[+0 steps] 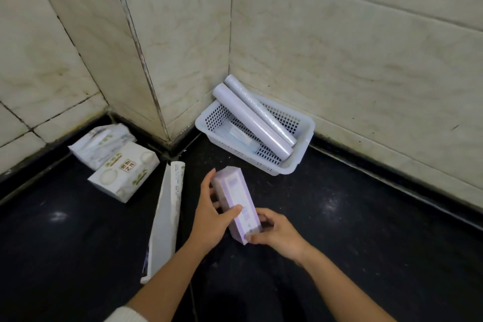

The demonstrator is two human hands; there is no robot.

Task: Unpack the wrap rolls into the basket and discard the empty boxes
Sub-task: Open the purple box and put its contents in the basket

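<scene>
I hold a lilac wrap box [236,202] in both hands above the black counter. My left hand [213,219] grips its left side near the middle, and my right hand [275,232] clasps its near end. Behind it, in the corner, stands a white perforated basket [300,144]. Two pale wrap rolls [257,119] lean across the basket, their far ends sticking out over its back rim. A smaller clear-wrapped item [239,134] lies on the basket floor. A long white box [166,219] lies on the counter left of my hands.
Two white and green cartons [117,162] sit at the left against the tiled wall. A tiled pillar corner [167,136] juts out between them and the basket. Tiled walls bound the black counter [352,230] at the back and right.
</scene>
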